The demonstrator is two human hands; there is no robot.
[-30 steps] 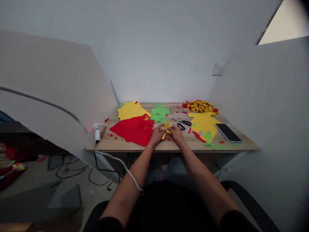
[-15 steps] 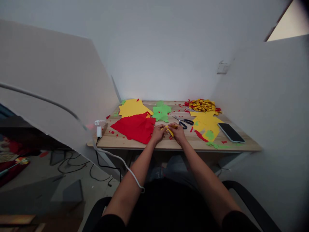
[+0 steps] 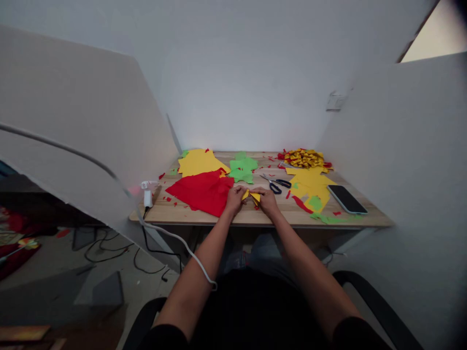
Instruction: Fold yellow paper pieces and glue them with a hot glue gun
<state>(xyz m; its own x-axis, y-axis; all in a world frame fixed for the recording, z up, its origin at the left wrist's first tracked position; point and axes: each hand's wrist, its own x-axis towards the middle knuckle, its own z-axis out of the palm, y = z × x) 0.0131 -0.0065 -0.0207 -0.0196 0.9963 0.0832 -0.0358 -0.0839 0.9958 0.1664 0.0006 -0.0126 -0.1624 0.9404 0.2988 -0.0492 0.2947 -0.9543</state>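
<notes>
Above the table's front edge, my left hand (image 3: 235, 198) and my right hand (image 3: 266, 200) are closed on a small piece of yellow paper (image 3: 255, 197). It looks folded or twisted in the middle, with its two ends fanning out; the fingertips hide part of it. Left of my left hand lies a large red sheet (image 3: 202, 192), its right corner close to that hand. Scissors with dark handles (image 3: 276, 184) lie partly spread just beyond my right hand, touched by neither hand.
Yellow sheets (image 3: 200, 163) and green pieces (image 3: 242, 167) lie at the back, another yellow sheet (image 3: 312, 184) at right. A red-and-yellow pile (image 3: 304, 158) sits back right, a phone (image 3: 346, 199) near the right end. A white cable (image 3: 178, 236) crosses my left forearm. Partitions flank the table (image 3: 204, 218).
The yellow piece has turned from a thin strip shape to a bow-like shape with wider ends between my fingers. Both hands stay at nearly the same place; the view has shifted slightly.
</notes>
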